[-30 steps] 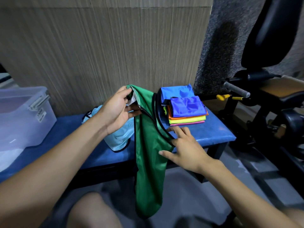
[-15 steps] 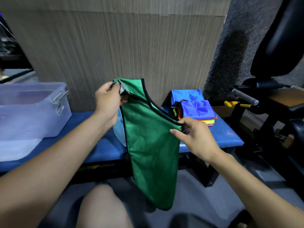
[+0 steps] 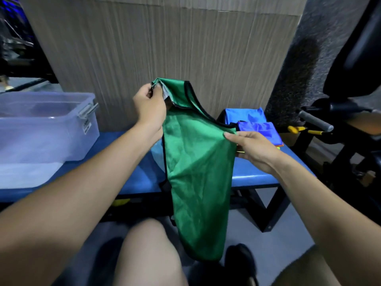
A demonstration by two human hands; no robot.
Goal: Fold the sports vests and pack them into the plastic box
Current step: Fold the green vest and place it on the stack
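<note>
Box [image 3: 47, 129] first, at the far left of the blue bench [image 3: 257, 172]: clear plastic, lid off, waiting. Moving right, the left hand [image 3: 149, 108] pinches the gathered shoulder straps of the green vest [image 3: 198, 162], fingers curled tight round the bunched cloth. The vest hangs in the air before the bench, its hem drooping down near the person's knees. It looks thin, limp and a bit slick, light enough to swing and slide, so I'd take hold at the black-trimmed edges and corners. The right hand [image 3: 254, 149] does that, thumb and fingers nipping the vest's right edge below the armhole. Farther right, the folded vests [image 3: 255, 126] sit stacked on the bench.
</note>
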